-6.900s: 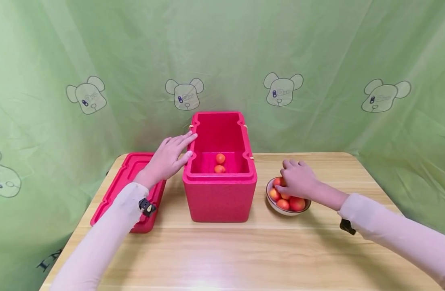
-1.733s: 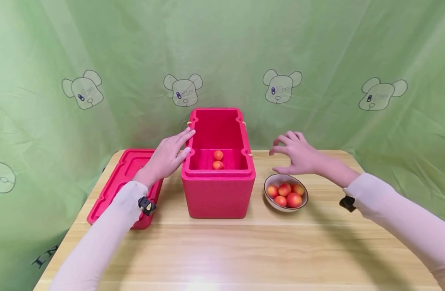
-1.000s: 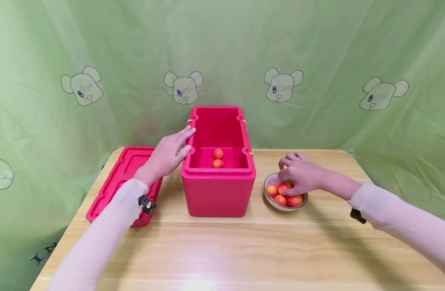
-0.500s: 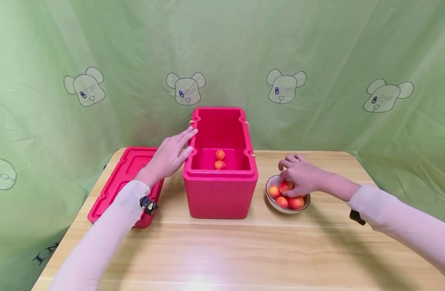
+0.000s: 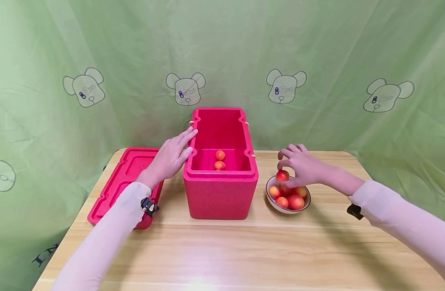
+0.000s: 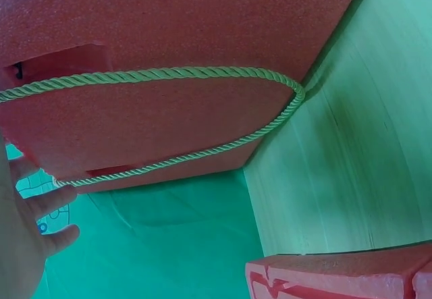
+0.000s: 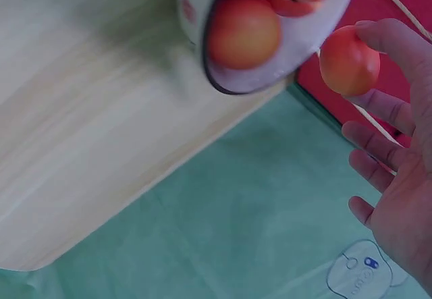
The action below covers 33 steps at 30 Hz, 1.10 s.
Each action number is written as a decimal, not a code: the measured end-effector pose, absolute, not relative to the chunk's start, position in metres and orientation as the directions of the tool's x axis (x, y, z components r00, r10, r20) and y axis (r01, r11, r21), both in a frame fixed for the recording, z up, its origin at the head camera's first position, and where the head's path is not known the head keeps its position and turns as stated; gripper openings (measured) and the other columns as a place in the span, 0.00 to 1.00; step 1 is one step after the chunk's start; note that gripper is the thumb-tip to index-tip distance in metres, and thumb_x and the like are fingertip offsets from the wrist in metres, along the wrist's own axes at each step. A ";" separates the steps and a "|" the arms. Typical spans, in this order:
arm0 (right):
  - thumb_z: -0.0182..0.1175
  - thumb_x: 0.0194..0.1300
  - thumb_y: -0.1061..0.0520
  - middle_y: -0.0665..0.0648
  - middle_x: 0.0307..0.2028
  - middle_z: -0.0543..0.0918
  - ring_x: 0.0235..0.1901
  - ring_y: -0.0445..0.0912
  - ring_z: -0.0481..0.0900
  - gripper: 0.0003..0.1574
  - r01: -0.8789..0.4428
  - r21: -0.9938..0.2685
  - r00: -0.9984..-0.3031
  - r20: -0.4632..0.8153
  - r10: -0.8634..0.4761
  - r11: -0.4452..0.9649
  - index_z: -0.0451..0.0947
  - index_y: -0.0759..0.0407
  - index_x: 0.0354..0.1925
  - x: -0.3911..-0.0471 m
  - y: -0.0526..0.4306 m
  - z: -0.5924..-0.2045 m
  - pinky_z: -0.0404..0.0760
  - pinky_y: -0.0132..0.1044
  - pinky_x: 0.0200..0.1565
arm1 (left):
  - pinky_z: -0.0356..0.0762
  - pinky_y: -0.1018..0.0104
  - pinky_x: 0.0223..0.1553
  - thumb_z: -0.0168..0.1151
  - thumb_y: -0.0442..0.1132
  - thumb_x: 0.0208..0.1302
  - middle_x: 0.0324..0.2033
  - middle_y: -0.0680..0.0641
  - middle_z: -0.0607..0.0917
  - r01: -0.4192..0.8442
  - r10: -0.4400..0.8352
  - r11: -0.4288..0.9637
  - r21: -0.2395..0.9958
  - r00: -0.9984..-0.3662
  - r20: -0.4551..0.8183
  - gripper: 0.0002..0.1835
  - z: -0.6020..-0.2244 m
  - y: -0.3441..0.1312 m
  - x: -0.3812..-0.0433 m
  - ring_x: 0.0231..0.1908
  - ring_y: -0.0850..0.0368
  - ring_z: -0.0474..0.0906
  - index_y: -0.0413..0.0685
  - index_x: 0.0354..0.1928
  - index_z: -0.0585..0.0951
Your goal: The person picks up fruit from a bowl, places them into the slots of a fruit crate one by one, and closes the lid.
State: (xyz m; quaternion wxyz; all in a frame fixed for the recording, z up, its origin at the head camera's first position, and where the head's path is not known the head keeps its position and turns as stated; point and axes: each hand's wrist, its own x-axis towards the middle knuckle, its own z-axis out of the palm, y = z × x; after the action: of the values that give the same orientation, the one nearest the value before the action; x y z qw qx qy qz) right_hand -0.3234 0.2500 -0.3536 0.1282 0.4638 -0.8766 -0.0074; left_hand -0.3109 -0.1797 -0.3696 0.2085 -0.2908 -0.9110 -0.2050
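My right hand (image 5: pixel 304 166) pinches a round red-orange fruit (image 5: pixel 282 176) between thumb and index finger, just over a bowl (image 5: pixel 271 205) of more such fruit (image 5: pixel 296 201). In the right wrist view the pinched fruit (image 7: pixel 349 61) hangs beside the bowl rim, and the other fingers are spread apart from it. With fingers extended, my left hand (image 5: pixel 167 157) rests on the left rim of a red foam box (image 5: pixel 220 198). Inside that box lie two orange fruits (image 5: pixel 220 155); a sliver of another shows behind the front wall, which hides part of the floor.
A red lid (image 5: pixel 117 178) lies left of the box, partly under my left arm. Rope (image 6: pixel 202 75) loops along the box's side in the left wrist view. Behind the wooden table (image 5: pixel 215 250) hangs a green curtain (image 5: pixel 222 48) with bear-head drawings.
My right hand was raised with nothing held, then reached into the bowl, and has now lifted one fruit slightly. The left hand has stayed on the box rim.
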 end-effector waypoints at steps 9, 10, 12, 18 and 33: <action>0.71 0.40 0.41 0.56 0.42 0.77 0.44 0.52 0.67 0.19 -0.787 0.174 -0.542 0.263 -0.798 0.592 0.82 0.48 0.31 -0.329 0.242 -0.321 0.62 0.57 0.48 | 0.61 0.45 0.63 0.43 0.56 0.68 0.72 0.52 0.57 0.615 0.438 0.748 0.251 -0.741 0.510 0.32 -0.371 -0.181 -0.309 0.69 0.54 0.58 0.64 0.73 0.52; 0.71 0.40 0.41 0.56 0.42 0.77 0.44 0.52 0.67 0.19 -0.782 0.174 -0.548 0.266 -0.793 0.599 0.82 0.48 0.31 -0.330 0.240 -0.316 0.62 0.57 0.48 | 0.61 0.45 0.63 0.43 0.55 0.69 0.72 0.52 0.57 0.613 0.435 0.748 0.254 -0.742 0.510 0.32 -0.371 -0.182 -0.309 0.69 0.54 0.58 0.64 0.73 0.52; 0.71 0.41 0.41 0.57 0.43 0.78 0.45 0.52 0.66 0.19 -0.773 0.166 -0.560 0.276 -0.781 0.612 0.82 0.48 0.31 -0.333 0.238 -0.304 0.61 0.56 0.49 | 0.61 0.45 0.63 0.43 0.55 0.69 0.72 0.52 0.57 0.610 0.432 0.749 0.257 -0.745 0.508 0.32 -0.371 -0.182 -0.309 0.69 0.54 0.58 0.63 0.73 0.53; 0.72 0.40 0.42 0.58 0.45 0.77 0.45 0.53 0.65 0.21 -0.753 0.133 -0.566 0.369 -0.738 0.644 0.82 0.50 0.31 -0.343 0.227 -0.268 0.59 0.56 0.48 | 0.62 0.45 0.63 0.42 0.55 0.69 0.72 0.52 0.57 0.611 0.436 0.747 0.262 -0.748 0.500 0.32 -0.371 -0.180 -0.310 0.68 0.52 0.59 0.64 0.73 0.52; 0.71 0.45 0.42 0.55 0.47 0.73 0.48 0.53 0.62 0.22 -0.752 -0.002 -0.574 0.495 -0.653 0.660 0.83 0.52 0.37 -0.363 0.184 -0.227 0.56 0.54 0.50 | 0.62 0.45 0.62 0.42 0.55 0.69 0.72 0.51 0.56 0.609 0.438 0.751 0.254 -0.748 0.499 0.32 -0.370 -0.179 -0.309 0.69 0.53 0.58 0.62 0.73 0.52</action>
State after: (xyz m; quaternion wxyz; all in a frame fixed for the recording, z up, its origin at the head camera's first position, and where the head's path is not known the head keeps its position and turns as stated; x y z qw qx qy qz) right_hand -0.3632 0.1836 -0.2270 0.2328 0.3986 -0.8807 0.1063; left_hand -0.3094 -0.1792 -0.3702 0.2091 -0.2871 -0.9120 -0.2052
